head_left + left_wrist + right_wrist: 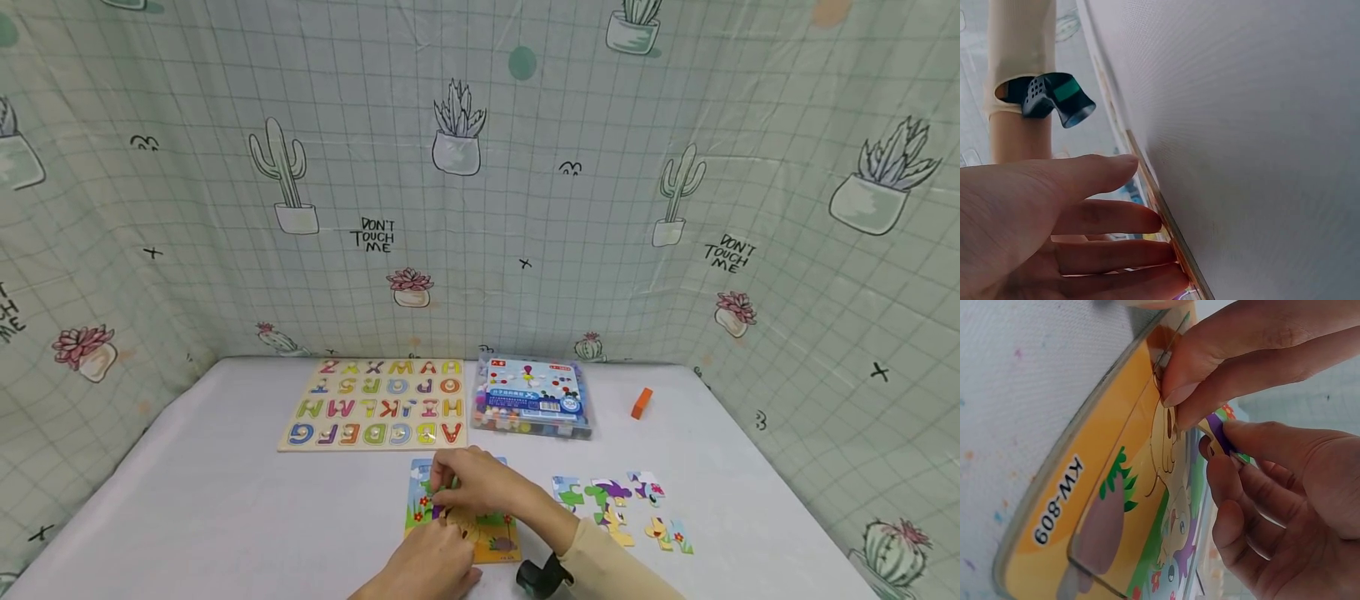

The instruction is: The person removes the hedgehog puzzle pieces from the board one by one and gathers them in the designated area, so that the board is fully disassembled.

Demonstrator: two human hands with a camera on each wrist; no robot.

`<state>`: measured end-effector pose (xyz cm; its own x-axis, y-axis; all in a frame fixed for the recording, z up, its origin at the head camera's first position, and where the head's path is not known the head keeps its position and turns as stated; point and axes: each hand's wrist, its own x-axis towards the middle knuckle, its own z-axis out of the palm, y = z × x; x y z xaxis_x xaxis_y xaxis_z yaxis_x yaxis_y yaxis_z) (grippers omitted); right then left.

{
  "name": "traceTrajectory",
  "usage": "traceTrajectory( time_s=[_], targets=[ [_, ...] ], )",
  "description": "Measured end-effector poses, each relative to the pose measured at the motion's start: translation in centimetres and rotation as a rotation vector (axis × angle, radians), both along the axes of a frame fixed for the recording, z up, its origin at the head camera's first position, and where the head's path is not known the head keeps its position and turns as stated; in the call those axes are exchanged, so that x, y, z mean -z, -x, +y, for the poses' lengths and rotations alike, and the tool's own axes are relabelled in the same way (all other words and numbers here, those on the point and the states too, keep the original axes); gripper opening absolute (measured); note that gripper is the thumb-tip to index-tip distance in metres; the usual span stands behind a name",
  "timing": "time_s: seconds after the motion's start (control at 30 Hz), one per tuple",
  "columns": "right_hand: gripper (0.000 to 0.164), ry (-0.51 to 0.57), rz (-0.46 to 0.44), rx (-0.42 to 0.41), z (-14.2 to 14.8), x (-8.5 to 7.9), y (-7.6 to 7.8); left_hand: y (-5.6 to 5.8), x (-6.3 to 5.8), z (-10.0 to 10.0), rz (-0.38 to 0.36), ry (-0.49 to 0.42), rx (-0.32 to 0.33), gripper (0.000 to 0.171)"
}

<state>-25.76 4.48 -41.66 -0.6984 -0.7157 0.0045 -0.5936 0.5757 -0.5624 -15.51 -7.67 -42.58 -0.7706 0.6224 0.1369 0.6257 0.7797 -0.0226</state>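
My right hand (476, 483) is over the puzzle board (510, 543), pinching a small purple-and-yellow puzzle piece (1217, 430) between thumb and fingertips. The right wrist view shows that piece tilted up off the board. Nearer to me, my left hand (431, 560) touches the board with its fingertips. In the left wrist view its fingers (1116, 215) look fairly straight, close to the board's thin edge (1172, 225). The board shows a printed animal outline and "KW-809" on its border. My hands hide much of its middle.
Loose puzzle pieces (611, 492) lie to the board's right. Behind it are a wooden alphabet board (288, 442) and a clear box of colourful parts (532, 392). An orange block (642, 403) lies at the back right. A cactus-print curtain (480, 208) surrounds the table (247, 508).
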Motion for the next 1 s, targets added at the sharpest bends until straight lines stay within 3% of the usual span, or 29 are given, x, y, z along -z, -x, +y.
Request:
traceTrajectory(
  time_s=[0.4,0.63,1.0],
  targets=[
    [0.013,0.019,0.001,-0.002,0.2,0.2,-0.2,0.0,0.1,0.0,0.002,-0.009,-0.016,0.045],
    [0.011,0.056,0.022,0.028,0.6,-0.3,-0.2,0.1,0.3,0.0,0.070,0.007,-0.004,0.046],
    [0.008,0.098,-0.032,0.050,4.8,-1.0,0.2,0.1,0.2,-0.2,0.117,0.021,0.008,0.039]
  ],
)
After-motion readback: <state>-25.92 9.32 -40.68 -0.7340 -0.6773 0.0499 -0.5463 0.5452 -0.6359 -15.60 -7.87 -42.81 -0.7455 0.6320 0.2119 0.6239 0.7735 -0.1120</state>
